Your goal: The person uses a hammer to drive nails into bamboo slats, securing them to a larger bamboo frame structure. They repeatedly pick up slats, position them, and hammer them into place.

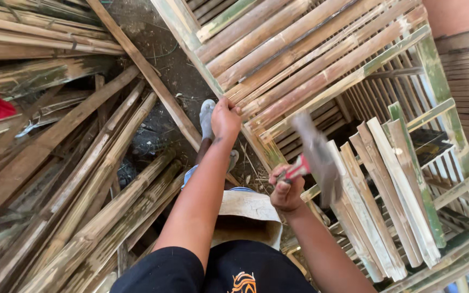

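Swinging a blurred red-handled cleaver (313,160), right hand (287,189) fisted on its handle. Left hand (225,119) clamps the bamboo frame's (299,54) lower-left corner post, near the blade. Risks: glancing cut onto left fingers; loose slats (386,190) shifting at the frame's edge.

Dirt floor (153,32) strewn with split bamboo slats (82,206) in daylight.

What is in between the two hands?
In the head view, the corner post of the bamboo frame runs between the left hand, gripping the frame's slat edge, and the right hand, holding the red-handled hammer.
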